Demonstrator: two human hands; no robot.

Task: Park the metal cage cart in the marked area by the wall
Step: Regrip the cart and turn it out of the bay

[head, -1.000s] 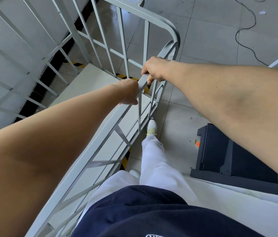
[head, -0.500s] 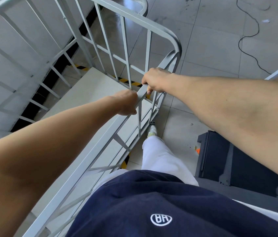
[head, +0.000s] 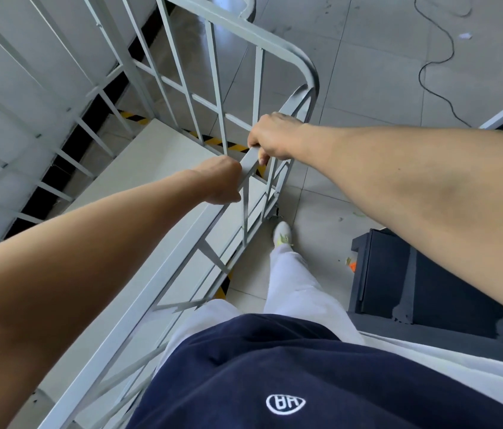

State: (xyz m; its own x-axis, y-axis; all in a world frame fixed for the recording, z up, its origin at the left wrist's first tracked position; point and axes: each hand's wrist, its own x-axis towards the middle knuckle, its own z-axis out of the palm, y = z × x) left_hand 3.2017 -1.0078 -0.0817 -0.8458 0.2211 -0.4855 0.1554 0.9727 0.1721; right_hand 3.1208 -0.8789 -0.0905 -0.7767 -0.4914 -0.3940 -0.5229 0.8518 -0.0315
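The grey metal cage cart [head: 256, 35] fills the left and middle of the head view, seen from above, with barred sides and a pale flat deck. My left hand [head: 222, 181] and my right hand [head: 275, 137] both grip the cart's near top rail, side by side, close to its rounded corner. Yellow-and-black striped floor tape [head: 225, 144] shows through the bars under the cart's far and near edges. The white wall [head: 12, 57] with a black skirting runs along the cart's left side.
A black box-like unit [head: 414, 280] stands on the tiled floor at the right, close to my right leg. A black cable [head: 435, 66] snakes over the tiles at the upper right. My right foot [head: 282, 235] is beside the cart's corner wheel.
Both hands keep their grip on the rail. The cart's deck has shifted slightly against the striped tape, and my body has come closer to the cart.
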